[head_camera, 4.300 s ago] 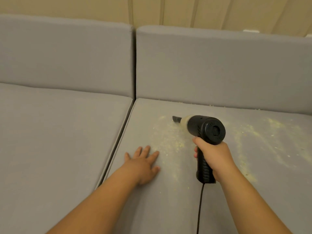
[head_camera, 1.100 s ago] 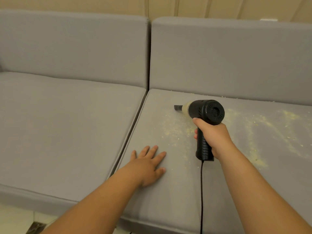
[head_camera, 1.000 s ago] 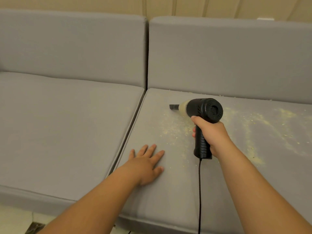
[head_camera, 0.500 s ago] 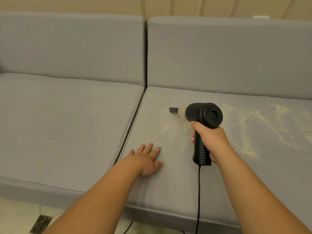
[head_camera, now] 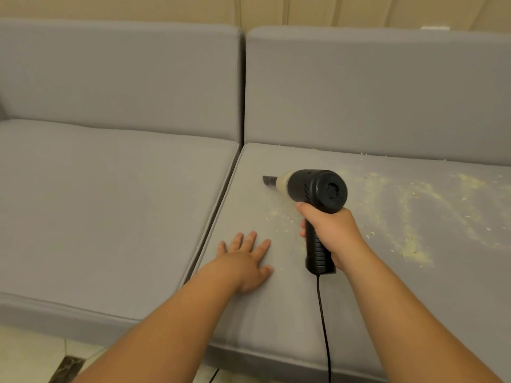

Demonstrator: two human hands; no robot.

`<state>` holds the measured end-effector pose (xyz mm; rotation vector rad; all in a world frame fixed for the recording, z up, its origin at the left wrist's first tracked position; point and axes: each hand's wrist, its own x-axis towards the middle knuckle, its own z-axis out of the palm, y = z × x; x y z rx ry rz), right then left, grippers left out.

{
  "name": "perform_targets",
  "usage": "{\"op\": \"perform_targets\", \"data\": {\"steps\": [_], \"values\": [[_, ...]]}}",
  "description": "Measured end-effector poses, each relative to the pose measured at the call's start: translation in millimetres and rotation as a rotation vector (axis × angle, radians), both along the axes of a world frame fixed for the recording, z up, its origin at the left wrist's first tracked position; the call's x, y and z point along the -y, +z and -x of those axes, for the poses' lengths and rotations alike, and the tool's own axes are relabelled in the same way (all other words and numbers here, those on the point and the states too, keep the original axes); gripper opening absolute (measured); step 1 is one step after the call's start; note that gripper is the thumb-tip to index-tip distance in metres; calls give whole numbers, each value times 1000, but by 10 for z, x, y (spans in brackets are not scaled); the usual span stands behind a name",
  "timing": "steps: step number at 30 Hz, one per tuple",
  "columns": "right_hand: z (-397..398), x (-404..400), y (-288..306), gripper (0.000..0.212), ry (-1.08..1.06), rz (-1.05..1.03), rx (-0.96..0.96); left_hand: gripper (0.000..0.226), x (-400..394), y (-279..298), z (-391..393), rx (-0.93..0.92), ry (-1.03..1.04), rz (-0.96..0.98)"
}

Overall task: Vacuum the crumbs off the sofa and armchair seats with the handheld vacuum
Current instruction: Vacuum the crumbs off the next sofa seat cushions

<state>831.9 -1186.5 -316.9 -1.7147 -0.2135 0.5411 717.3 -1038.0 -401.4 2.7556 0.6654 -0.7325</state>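
My right hand (head_camera: 330, 230) grips the handle of a black handheld vacuum (head_camera: 318, 190). Its narrow nozzle (head_camera: 269, 180) points left, low over the right seat cushion (head_camera: 276, 313) of the grey sofa. Yellowish crumbs (head_camera: 409, 211) lie scattered in streaks across that cushion to the right of the vacuum, and a few specks (head_camera: 276, 214) sit just below the nozzle. My left hand (head_camera: 247, 258) rests flat on the same cushion, fingers spread, left of the vacuum's handle. A black cord (head_camera: 323, 322) hangs from the handle down over the front edge.
The left seat cushion (head_camera: 110, 211) shows no crumbs. A dark gap (head_camera: 218, 214) divides the two seats. Grey back cushions (head_camera: 373, 92) stand behind, with crumbs along the crease. Pale floor tiles (head_camera: 30, 352) show below the sofa's front edge.
The vacuum's nozzle has moved a little left over the cushion, and fewer crumbs lie under it than before. My left hand stays flat on the seat.
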Motion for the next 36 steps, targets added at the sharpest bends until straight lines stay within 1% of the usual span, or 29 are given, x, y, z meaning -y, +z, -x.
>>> {"op": "perform_targets", "data": {"steps": [6,10,12,16,20,23,27,30,33,36], "values": [[-15,-121,-14,17,-63,-1,25,68,-63,32,53,42,-5,34],[52,-152,24,16,1,-12,-24,68,-180,61,158,44,23,50],[55,-88,54,15,-11,-11,-27,68,-220,51,184,35,-2,37],[-18,196,50,14,-131,32,23,70,-230,-5,164,37,-23,15],[-61,434,48,14,-161,50,13,70,-202,-26,141,32,-21,2],[-30,397,46,13,-122,47,-10,70,-168,3,99,18,-7,2],[42,216,8,15,-22,92,46,71,-85,38,64,-3,8,-13],[24,227,31,13,-38,53,40,73,-67,16,75,-5,7,-28],[-2,307,25,13,-71,57,41,75,-63,-16,90,-2,4,-39],[34,283,30,13,-42,65,26,75,-60,-10,80,-7,3,-41]]}}
